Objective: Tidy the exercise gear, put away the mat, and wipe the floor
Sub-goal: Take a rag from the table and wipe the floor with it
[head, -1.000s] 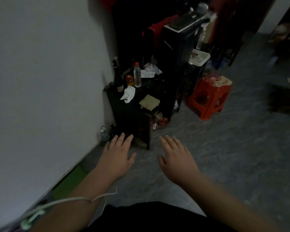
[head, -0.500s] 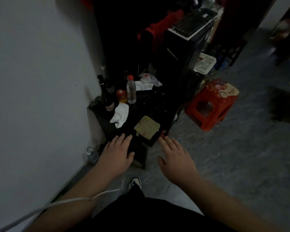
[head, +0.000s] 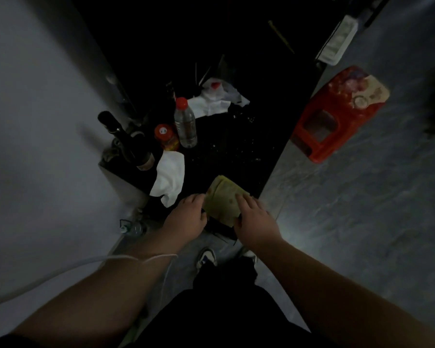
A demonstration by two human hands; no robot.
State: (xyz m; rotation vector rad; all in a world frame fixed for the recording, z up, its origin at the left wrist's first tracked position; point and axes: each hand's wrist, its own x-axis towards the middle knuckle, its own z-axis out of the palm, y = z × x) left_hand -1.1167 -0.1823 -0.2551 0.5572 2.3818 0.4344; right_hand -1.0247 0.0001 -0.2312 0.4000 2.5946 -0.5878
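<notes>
Left hand (head: 186,217), right hand (head: 255,219) extended, palms down.

Person is wearing black clothing (head: 226,320), dark-and-white sneakers (head: 206,257), bare forearms, and a thin white cord (head: 146,259) is crossing the left wrist.

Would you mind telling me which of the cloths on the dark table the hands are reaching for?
The folded yellowish cloth at the table's near edge; the two white cloths lie farther back.

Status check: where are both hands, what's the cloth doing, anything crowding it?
Left hand and right hand at folded yellow-green cloth edges, grip unclear. Cloth on black table corner. White rag close left; clear plastic bottle behind.
</notes>
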